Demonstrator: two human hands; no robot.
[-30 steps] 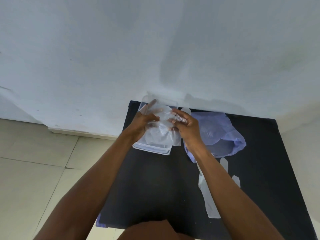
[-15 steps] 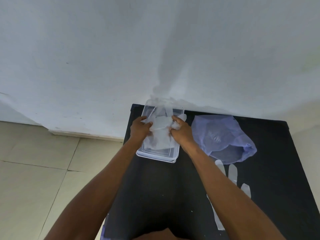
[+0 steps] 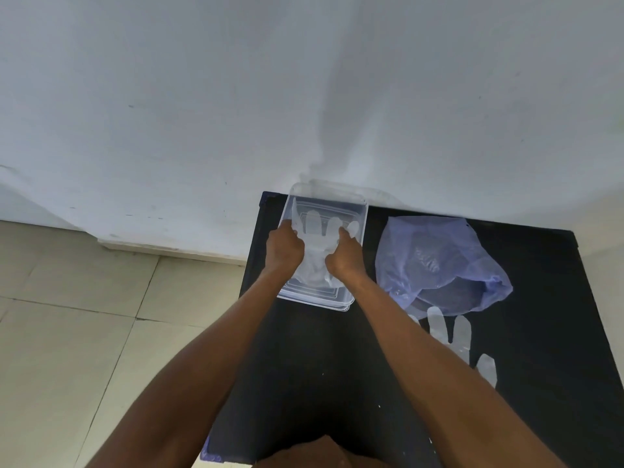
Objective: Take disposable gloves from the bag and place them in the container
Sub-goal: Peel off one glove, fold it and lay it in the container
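A clear plastic container (image 3: pixel 360 211) stands at the back left of the black table, against the wall. A translucent disposable glove (image 3: pixel 318 231) lies spread inside it, fingers pointing to the wall. My left hand (image 3: pixel 284 248) presses its left side and my right hand (image 3: pixel 345 255) its right side, both with fingers curled down on the glove. A pale purple plastic bag (image 3: pixel 435 261) lies to the right of the container. Another clear glove (image 3: pixel 454 334) lies flat on the table in front of the bag, partly hidden by my right forearm.
The black table (image 3: pixel 337 359) meets a white wall (image 3: pixel 304 96) at its far edge. Beige floor tiles (image 3: pixel 84 332) lie beyond the table's left edge. A bare knee (image 3: pixel 314 456) shows at the bottom of the view.
Both hands have lowered the glove from above the container down into it and spread it flat. The view has shifted so that the container and bag sit further right.
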